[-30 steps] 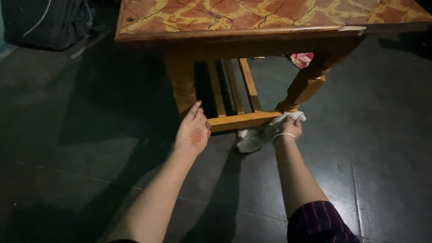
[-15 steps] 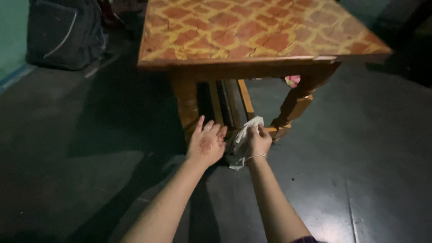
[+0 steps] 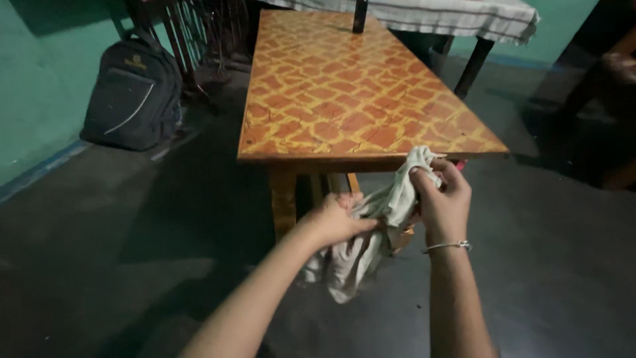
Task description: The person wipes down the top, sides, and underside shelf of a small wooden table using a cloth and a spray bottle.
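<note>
Both hands pinch a limp, crumpled pale cloth [image 3: 377, 232]: the left hand [image 3: 334, 219] grips its middle, the right hand [image 3: 442, 199] its upper end, just before the table's [image 3: 344, 93] near edge. Bare dark floor [image 3: 563, 265] lies open either side. Beyond, the glossy orange crackle-patterned top; far left, a backpack [image 3: 132, 93].

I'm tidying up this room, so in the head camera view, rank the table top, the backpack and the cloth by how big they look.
1. Table top, clearly the largest.
2. Backpack.
3. Cloth, held in both hands. It is bunched up and nearer the camera, so its rank against the backpack is unsure.
</note>
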